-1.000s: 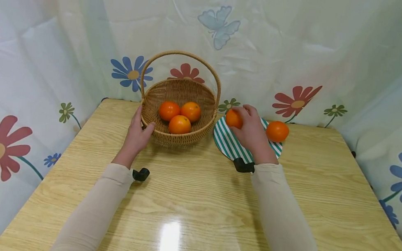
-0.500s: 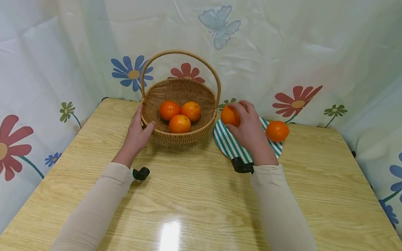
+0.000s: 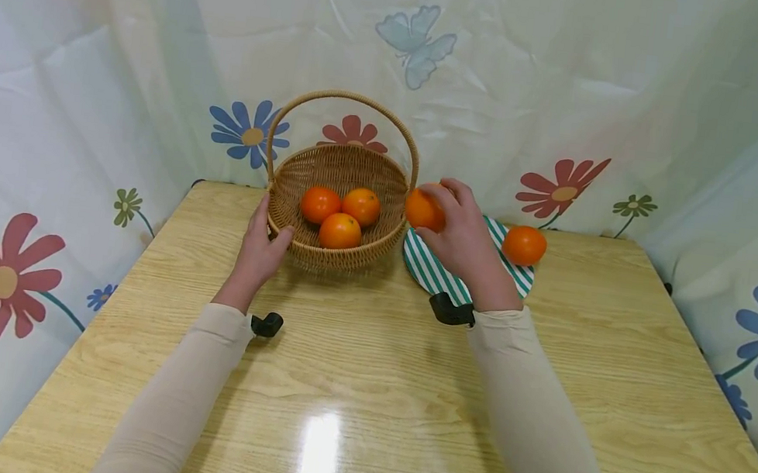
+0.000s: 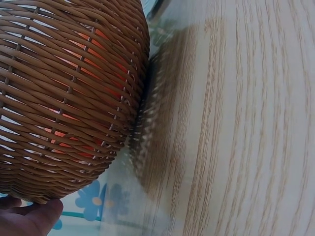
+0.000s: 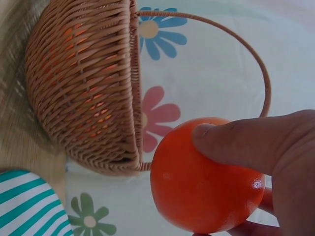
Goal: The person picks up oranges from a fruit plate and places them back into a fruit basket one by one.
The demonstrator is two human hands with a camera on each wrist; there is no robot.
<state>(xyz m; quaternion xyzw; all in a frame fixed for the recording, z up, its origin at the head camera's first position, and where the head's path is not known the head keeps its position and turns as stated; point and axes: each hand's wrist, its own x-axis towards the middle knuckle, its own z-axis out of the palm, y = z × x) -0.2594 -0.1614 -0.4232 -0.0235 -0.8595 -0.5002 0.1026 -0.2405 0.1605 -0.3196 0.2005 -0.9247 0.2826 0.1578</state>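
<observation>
Head view: from above, forward-down over table (image 3: 365,360); wrist views: close, sideways, sharing basket (image 3: 332,260).

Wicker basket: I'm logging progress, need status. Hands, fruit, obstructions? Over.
Left hand holding wicker basket. Right hand holding orange fruit outside it. Three more fruits inside, one at edge of striped mat. Basket rim possibly obstructing.

Wooden table (image 3: 373,345); floral curtain (image 3: 545,76) behind, butterfly print (image 3: 417,42).
</observation>
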